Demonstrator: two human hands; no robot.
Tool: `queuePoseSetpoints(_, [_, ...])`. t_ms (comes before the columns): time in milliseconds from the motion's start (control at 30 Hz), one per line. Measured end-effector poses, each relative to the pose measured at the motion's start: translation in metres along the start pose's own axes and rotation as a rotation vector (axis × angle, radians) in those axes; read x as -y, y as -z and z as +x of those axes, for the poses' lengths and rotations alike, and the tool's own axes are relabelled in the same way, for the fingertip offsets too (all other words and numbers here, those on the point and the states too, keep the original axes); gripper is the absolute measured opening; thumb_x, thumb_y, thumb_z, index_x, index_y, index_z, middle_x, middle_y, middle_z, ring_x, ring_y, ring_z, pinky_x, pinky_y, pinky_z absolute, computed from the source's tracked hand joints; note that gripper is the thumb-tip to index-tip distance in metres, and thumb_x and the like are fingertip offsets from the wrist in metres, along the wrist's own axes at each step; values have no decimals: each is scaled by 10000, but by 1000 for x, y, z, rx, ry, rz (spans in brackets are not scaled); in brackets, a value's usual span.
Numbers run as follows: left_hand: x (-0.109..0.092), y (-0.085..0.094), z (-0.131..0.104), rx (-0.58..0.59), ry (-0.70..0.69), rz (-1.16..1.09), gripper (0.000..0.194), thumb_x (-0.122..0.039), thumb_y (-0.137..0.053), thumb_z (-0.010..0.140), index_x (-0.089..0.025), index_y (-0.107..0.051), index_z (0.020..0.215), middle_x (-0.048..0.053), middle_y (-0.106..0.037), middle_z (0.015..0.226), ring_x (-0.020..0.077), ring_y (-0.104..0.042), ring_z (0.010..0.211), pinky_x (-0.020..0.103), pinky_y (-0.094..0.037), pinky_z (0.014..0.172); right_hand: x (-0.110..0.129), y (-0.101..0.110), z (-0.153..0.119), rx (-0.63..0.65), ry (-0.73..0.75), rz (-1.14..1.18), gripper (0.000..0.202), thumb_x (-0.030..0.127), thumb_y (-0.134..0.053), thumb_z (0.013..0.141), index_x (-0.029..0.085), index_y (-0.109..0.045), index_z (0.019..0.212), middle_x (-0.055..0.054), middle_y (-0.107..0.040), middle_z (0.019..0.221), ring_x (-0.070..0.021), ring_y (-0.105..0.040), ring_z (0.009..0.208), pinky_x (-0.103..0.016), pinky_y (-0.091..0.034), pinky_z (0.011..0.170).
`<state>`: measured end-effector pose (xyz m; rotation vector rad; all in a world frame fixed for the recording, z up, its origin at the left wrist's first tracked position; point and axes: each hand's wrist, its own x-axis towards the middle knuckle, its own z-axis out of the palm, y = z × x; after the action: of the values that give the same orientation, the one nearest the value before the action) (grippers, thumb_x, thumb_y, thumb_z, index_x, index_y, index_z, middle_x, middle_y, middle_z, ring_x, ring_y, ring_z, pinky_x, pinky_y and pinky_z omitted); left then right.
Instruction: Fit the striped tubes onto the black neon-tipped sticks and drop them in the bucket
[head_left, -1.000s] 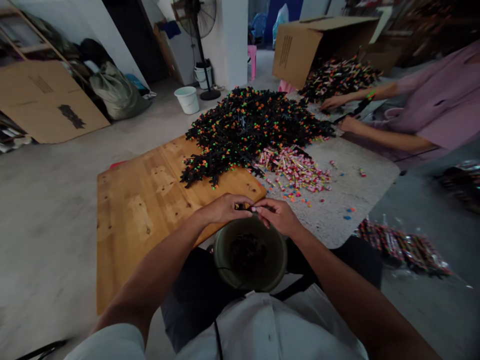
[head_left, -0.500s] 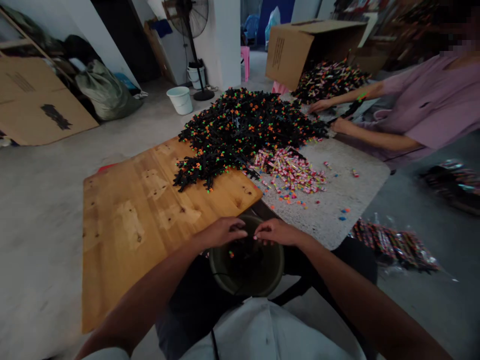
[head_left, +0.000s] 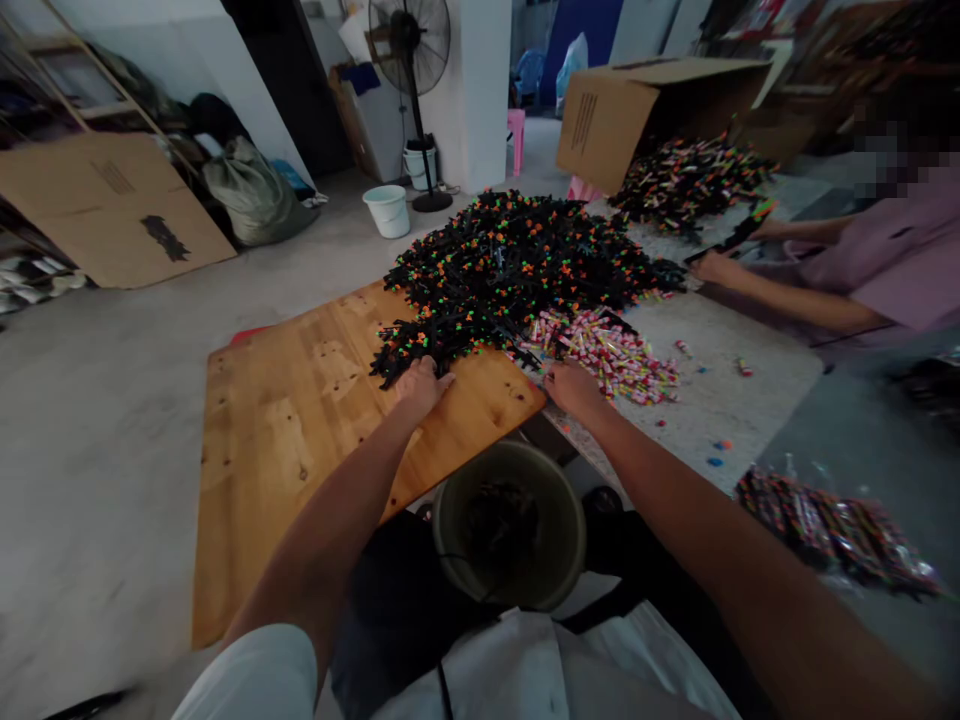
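Left hand [head_left: 421, 388], open, is at the black pile [head_left: 510, 250], seemingly much left; right hand [head_left: 574, 387], curled beside pink tubes [head_left: 619, 352], grip unclear. Nearer, bucket [head_left: 561, 520] holds some dark pieces [head_left: 501, 520].

orange-flecked black heap [head_left: 517, 255], pink-white tubes [head_left: 615, 355]

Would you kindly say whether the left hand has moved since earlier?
Yes: against the board, the left hand went forward from the bucket to the near edge of the black pile.
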<state>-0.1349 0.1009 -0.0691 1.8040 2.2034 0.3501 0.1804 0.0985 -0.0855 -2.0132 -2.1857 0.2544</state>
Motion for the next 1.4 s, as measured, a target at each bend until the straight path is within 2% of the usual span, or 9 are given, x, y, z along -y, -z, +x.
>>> queuePoseSetpoints(167, [6, -3, 5, 116, 12, -198, 320, -399, -859, 758, -172, -694, 911, 101, -735, 946, 264, -673, 919, 305, -443, 747, -1, -4, -8, -70, -27, 68, 244, 241, -566, 957, 137, -769, 1042, -178, -743, 1096, -282, -675, 1044, -337, -482, 894])
queuePoseSetpoints(300, [15, 0, 5, 187, 1, -364, 254, -295, -872, 697, -186, -642, 691, -4, -612, 620, 188, -606, 691, 273, -384, 634, 2, -7, -28, -119, -33, 336, 219, 323, -576, 953, 169, -731, 950, -129, -758, 999, -250, -677, 955, -332, -488, 854])
queuePoseSetpoints(433, [19, 2, -5, 168, -3, -441, 246, -223, -856, 692, -175, -692, 870, -7, -659, 715, 158, -616, 713, 242, -412, 623, 21, -9, -59, -92, 3, 678, 241, 421, -595, 933, 200, -688, 961, -76, -755, 919, -214, -667, 827, -321, -489, 787])
queuePoseSetpoints(567, [10, 2, -30, 305, -21, -873, 485, -331, -860, 731, -167, -691, 1155, 39, -730, 879, 134, -662, 709, 222, -455, 604, 50, -9, -86, 7, 43, 1003, 239, 447, -610, 929, 230, -677, 1003, -32, -746, 849, -192, -657, 748, -299, -500, 706])
queuePoseSetpoints(700, [-14, 7, -62, 367, 24, -1281, 445, -429, -894, 705, -137, -719, 991, 62, -748, 903, 127, -691, 755, 197, -487, 593, 74, -5, -101, 44, 83, 1153, 266, 483, -678, 889, 235, -680, 985, -24, -736, 847, -194, -659, 777, -290, -516, 692])
queuePoseSetpoints(867, [-40, 12, -91, 321, 36, -1482, 482, -471, -910, 693, -138, -696, 967, 42, -745, 903, 126, -692, 764, 211, -544, 614, 83, 6, -109, 35, 104, 1224, 327, 534, -692, 879, 229, -697, 997, -31, -722, 870, -196, -656, 817, -281, -523, 688])
queuePoseSetpoints(1100, [-46, 10, -108, 372, -87, -1435, 420, -413, -841, 764, -157, -591, 982, 51, -752, 869, 174, -739, 818, 330, -601, 815, 76, 30, -114, -50, 46, 1263, 408, 583, -704, 876, 217, -718, 1055, -19, -670, 759, -176, -613, 675, -272, -474, 584])
queuePoseSetpoints(1267, [-53, 18, -117, 484, -252, -1197, 317, -217, -681, 732, -165, -564, 1022, 32, -737, 849, 147, -687, 647, 282, -556, 646, 78, 49, -112, -10, 79, 1259, 405, 537, -717, 876, 197, -751, 1093, -18, -664, 735, -172, -619, 678, -274, -470, 600])
queuePoseSetpoints(1400, [-57, 24, -120, 435, -438, -878, 329, -169, -591, 740, -153, -627, 1067, 42, -737, 943, 143, -671, 710, 258, -521, 640, 81, 57, -112, 16, 107, 1276, 375, 510, -729, 872, 198, -746, 1080, -27, -692, 819, -156, -620, 685, -264, -472, 599])
